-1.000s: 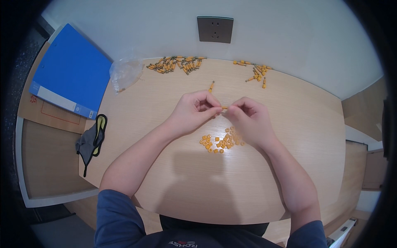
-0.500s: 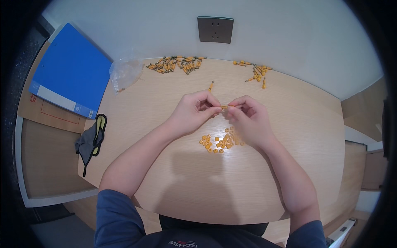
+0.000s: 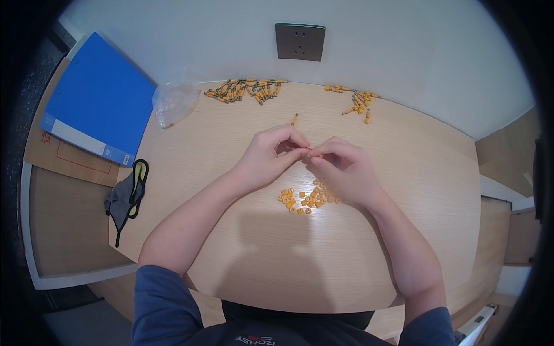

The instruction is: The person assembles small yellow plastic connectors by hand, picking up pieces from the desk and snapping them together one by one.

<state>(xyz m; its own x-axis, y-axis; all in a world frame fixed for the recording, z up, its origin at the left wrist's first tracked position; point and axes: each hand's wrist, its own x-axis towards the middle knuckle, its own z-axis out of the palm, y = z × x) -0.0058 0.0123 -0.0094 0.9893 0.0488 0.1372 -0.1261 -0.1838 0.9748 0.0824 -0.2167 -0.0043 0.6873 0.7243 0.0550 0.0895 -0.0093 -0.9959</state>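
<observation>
The fingertips of my left hand [image 3: 270, 155] and my right hand [image 3: 346, 173] meet above the middle of the table, both closed in a pinch. Between them is a small orange connector [image 3: 310, 149], mostly covered by the fingers. One more orange connector with a dark metal end [image 3: 295, 119] lies just beyond my left hand. Loose yellow-orange rings [image 3: 303, 200] are scattered on the near side of my hands, partly under the right one. At the back edge lies a pile of orange connectors with dark ends [image 3: 236, 90]; a smaller group with yellow caps [image 3: 360, 102] lies to its right.
A light wood table [image 3: 421, 190] stands against a wall with a dark socket plate [image 3: 300, 42]. At the left are a clear plastic bag [image 3: 175, 104], a blue folder [image 3: 98, 98] and a grey pouch-like item with black trim [image 3: 127, 193] by the table edge.
My right hand has shifted slightly left, so its fingertips now touch those of my left hand. Less of the orange connector shows between them.
</observation>
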